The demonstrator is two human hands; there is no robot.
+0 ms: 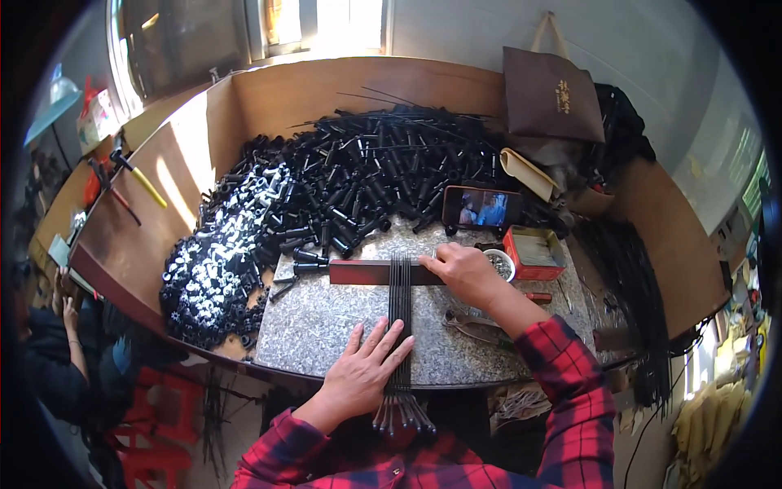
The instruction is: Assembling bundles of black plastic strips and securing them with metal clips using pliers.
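Note:
A row of thin black rods (400, 306) lies side by side on the speckled stone slab (305, 326), with metallic ends (402, 414) fanned out over the near edge. My left hand (366, 367) rests on the rods with its fingers spread, palm down. Across the rods' far part is a long dark bar (358, 273). My right hand (468, 273) is closed around the bar's right end; its fingertips are partly hidden. Beside that hand stand a white cup (500, 262) of small parts and a red box (535, 253) of thin pieces. Pliers (481, 328) lie near my right wrist.
Black tubular parts (366, 171) heap up behind the slab, with small black pieces (212, 277) at left. A phone (482, 207) leans there. Wooden walls (366, 85) surround the bench; hammers (138, 177) hang at left. Black strands (631, 285) droop at right. Another person's hand (69, 310) shows far left.

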